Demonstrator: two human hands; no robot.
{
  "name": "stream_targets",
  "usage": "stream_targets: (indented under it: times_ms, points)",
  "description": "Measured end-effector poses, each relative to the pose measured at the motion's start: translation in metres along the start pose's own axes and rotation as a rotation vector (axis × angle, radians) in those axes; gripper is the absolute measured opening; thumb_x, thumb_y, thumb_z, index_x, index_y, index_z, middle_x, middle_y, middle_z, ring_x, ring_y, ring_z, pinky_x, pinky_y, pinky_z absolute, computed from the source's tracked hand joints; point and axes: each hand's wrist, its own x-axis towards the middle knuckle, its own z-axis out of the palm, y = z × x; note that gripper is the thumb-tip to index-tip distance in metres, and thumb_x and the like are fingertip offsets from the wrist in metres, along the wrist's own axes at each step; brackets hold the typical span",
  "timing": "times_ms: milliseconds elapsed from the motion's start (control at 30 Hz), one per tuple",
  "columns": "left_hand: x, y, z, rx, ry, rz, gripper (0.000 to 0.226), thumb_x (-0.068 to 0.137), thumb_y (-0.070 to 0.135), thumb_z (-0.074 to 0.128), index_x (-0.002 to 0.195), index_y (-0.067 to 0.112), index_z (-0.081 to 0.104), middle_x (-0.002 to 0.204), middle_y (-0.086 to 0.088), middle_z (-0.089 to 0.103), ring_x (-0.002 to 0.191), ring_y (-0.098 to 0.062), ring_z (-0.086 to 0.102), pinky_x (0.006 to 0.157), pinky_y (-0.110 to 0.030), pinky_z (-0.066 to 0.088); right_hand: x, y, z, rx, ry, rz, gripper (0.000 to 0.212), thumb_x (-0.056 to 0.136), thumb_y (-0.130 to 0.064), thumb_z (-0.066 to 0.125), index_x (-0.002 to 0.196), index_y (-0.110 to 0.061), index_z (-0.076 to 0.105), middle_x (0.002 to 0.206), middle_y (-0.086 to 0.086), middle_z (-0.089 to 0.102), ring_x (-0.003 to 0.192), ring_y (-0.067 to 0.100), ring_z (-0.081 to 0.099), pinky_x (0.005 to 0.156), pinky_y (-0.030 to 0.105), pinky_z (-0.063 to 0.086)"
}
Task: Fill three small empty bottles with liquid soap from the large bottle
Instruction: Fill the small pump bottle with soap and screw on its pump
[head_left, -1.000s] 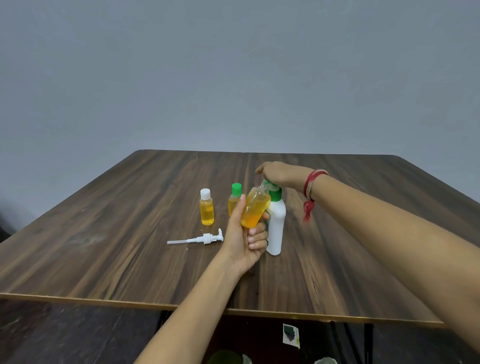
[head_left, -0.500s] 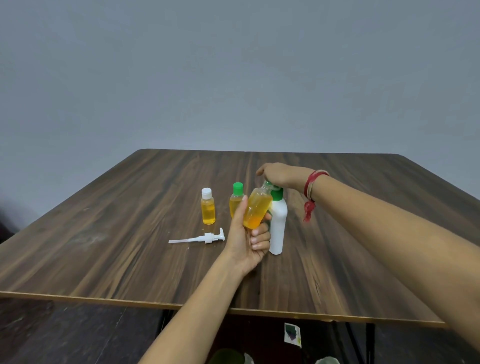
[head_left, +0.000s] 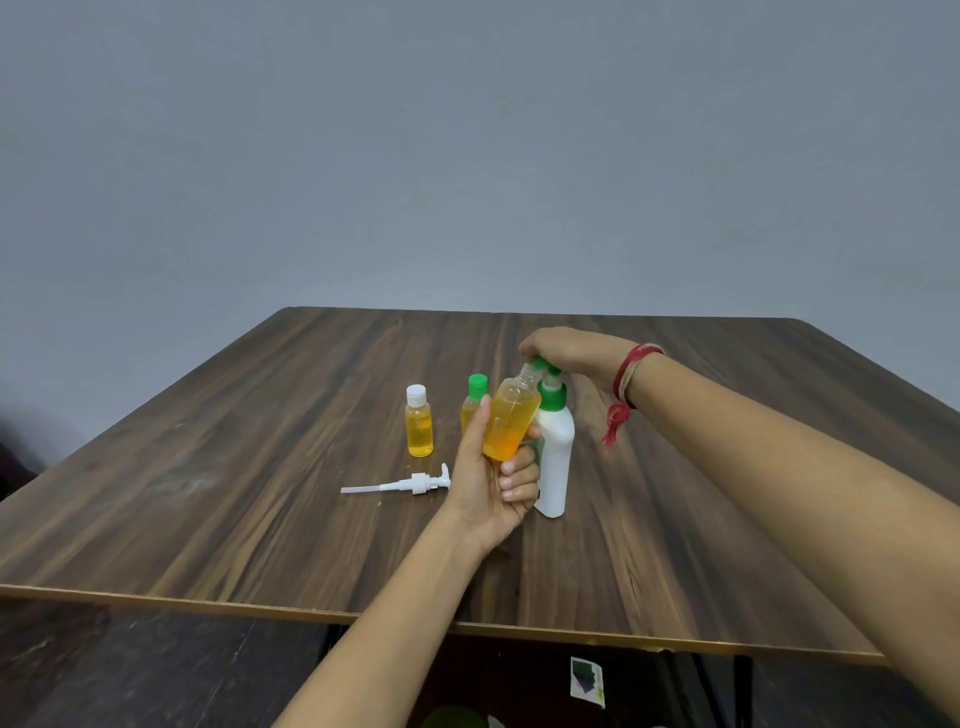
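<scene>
Large white bottle (head_left: 556, 457) stands upright near the middle of the wooden table (head_left: 208, 493), with a green pump (head_left: 551, 387) screwed on top. Right hand (head_left: 571, 353) sits on the pump head from above, fingers held together and curled down over its far side. The fingertips are hidden, so I cannot tell how hard they press. A red thread (head_left: 626, 384) is tied at that wrist.

Left hand (head_left: 493, 483) grips the tilted small bottle (head_left: 511, 418) just left of the white bottle, touching or nearly touching its shoulder. The thumb (head_left: 484, 410) lies straight up the bottle's left side. The other fingers (head_left: 514, 470) curl under its base and lower right side, packed close together. The bottle leans right, uncapped, with its clear neck right below the green spout. Yellow-orange liquid fills most of it, and it is off the table, held only by the hand.

Left of the white bottle and slightly behind it, a green-capped small bottle (head_left: 475, 400) stands partly hidden by the left thumb. Further left is a white-capped small bottle (head_left: 418, 423). Both are upright, capped and filled with yellow liquid. A loose white pump (head_left: 405, 486) lies flat on the table to the left of the white bottle, beside the left hand, its tube pointing away. A small paper scrap (head_left: 587, 680) lies on the floor under the table's near edge.
</scene>
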Motion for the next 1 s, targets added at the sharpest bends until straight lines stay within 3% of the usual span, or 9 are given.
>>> stream_targets:
  times_ms: [67,133,200,300,400,467,600,833,1000]
  points:
    - [0.000,0.000,0.002,0.007,0.001,-0.007,0.057,0.084,0.061,0.049,0.074,0.007,0.064,0.044,0.003,0.036,0.033,-0.004,0.032,0.035,-0.013,0.022,-0.002,0.003,-0.002,0.027,-0.001,0.000,0.024,0.092,-0.021,0.039,0.068,-0.018,0.045,0.070,0.002,0.041,0.063,0.013,0.034,0.064,0.027,0.032]
    - [0.000,-0.002,0.003,-0.002,-0.005,-0.011,0.057,0.084,0.061,0.050,0.074,0.007,0.064,0.044,0.003,0.036,0.032,-0.004,0.032,0.035,-0.013,0.022,-0.006,0.007,-0.004,0.076,-0.031,-0.024,0.029,0.096,-0.031,0.038,0.104,-0.014,0.060,0.093,0.009,0.056,0.081,0.016,0.047,0.082,0.031,0.040]
    - [-0.001,-0.003,0.002,-0.014,-0.008,-0.004,0.056,0.083,0.061,0.050,0.075,0.007,0.063,0.043,0.003,0.036,0.032,-0.004,0.031,0.034,-0.013,0.021,-0.011,0.010,-0.007,0.109,-0.053,-0.043,0.055,0.098,-0.050,0.029,0.135,-0.014,0.047,0.131,0.010,0.052,0.114,0.021,0.050,0.104,0.035,0.035]
    - [-0.004,-0.004,0.001,-0.019,-0.002,-0.001,0.056,0.082,0.061,0.051,0.077,0.007,0.062,0.043,0.003,0.034,0.033,-0.003,0.030,0.034,-0.013,0.020,-0.021,0.008,-0.014,0.286,-0.058,-0.111,0.076,0.090,-0.068,0.010,0.149,-0.022,0.025,0.149,0.005,0.035,0.136,0.027,0.036,0.115,0.043,0.022]
    - [-0.011,-0.001,-0.001,-0.024,0.005,0.015,0.057,0.081,0.063,0.051,0.077,0.007,0.062,0.044,0.004,0.034,0.033,-0.003,0.030,0.033,-0.013,0.022,-0.022,0.004,-0.034,0.454,0.203,-0.223,0.067,0.095,-0.060,0.006,0.149,-0.024,0.024,0.148,0.005,0.037,0.138,0.025,0.033,0.117,0.047,0.020]
    - [-0.016,0.003,-0.004,-0.021,0.010,0.049,0.058,0.081,0.063,0.050,0.076,0.007,0.062,0.043,0.004,0.035,0.033,-0.003,0.031,0.033,-0.013,0.023,-0.030,0.002,-0.047,0.614,0.484,-0.258,0.059,0.100,-0.049,0.017,0.138,-0.014,0.045,0.141,0.006,0.046,0.126,0.019,0.042,0.114,0.039,0.025]
    - [-0.031,0.019,-0.026,-0.032,0.031,0.137,0.059,0.083,0.062,0.045,0.081,0.006,0.062,0.046,0.004,0.035,0.035,-0.003,0.031,0.033,-0.013,0.025,-0.080,0.007,-0.018,0.923,0.864,-0.549,0.021,0.092,-0.022,0.043,0.094,-0.020,0.064,0.094,-0.011,0.061,0.093,0.007,0.055,0.085,0.020,0.047]
    - [-0.059,0.052,-0.063,-0.111,0.059,0.285,0.053,0.085,0.056,0.043,0.079,0.007,0.062,0.045,0.004,0.033,0.035,-0.003,0.030,0.034,-0.013,0.021,-0.064,0.023,0.131,0.416,0.203,-0.563,0.011,0.084,-0.012,0.065,0.091,-0.020,0.067,0.082,-0.011,0.066,0.073,-0.003,0.057,0.072,0.009,0.043]
    - [-0.074,0.054,-0.073,-0.179,0.117,0.282,0.054,0.083,0.056,0.045,0.076,0.006,0.063,0.042,0.004,0.032,0.033,-0.004,0.029,0.033,-0.013,0.019,-0.013,0.018,0.162,-0.202,0.045,-0.336,0.060,0.078,-0.044,0.065,0.130,-0.026,0.044,0.119,0.004,0.055,0.115,0.024,0.051,0.095,0.037,0.045]
